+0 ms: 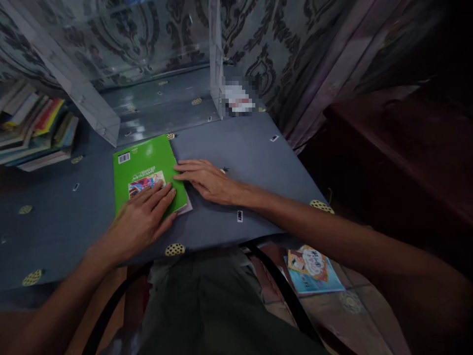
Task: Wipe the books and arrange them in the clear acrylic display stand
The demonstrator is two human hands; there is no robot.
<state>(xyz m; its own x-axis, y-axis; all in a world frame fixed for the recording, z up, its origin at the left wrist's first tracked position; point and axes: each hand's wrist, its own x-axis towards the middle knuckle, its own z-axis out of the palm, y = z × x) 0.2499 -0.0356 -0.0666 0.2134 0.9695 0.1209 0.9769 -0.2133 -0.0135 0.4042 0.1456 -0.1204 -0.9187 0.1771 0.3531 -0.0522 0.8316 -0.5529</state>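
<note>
A green book point(148, 153) lies closed on the table, with a barcode at its top left and a colourful picture partly under my fingers. My left hand point(146, 209) rests flat across the book's lower part, its fingers stretched out. At the book's right edge is my right hand point(207, 180), fingers extended and their tips touching the cover's side. White pages show a little below the cover at the lower right corner. Neither hand is wrapped round anything.
Stacked books point(37, 123) stand at the left of the table. A clear shelf unit point(216, 64) rises at the back, with a blurred-out white item point(238, 96) beside it. The grey patterned tablecloth point(254, 162) ends near my lap. Below lies a blue and orange book point(314, 271).
</note>
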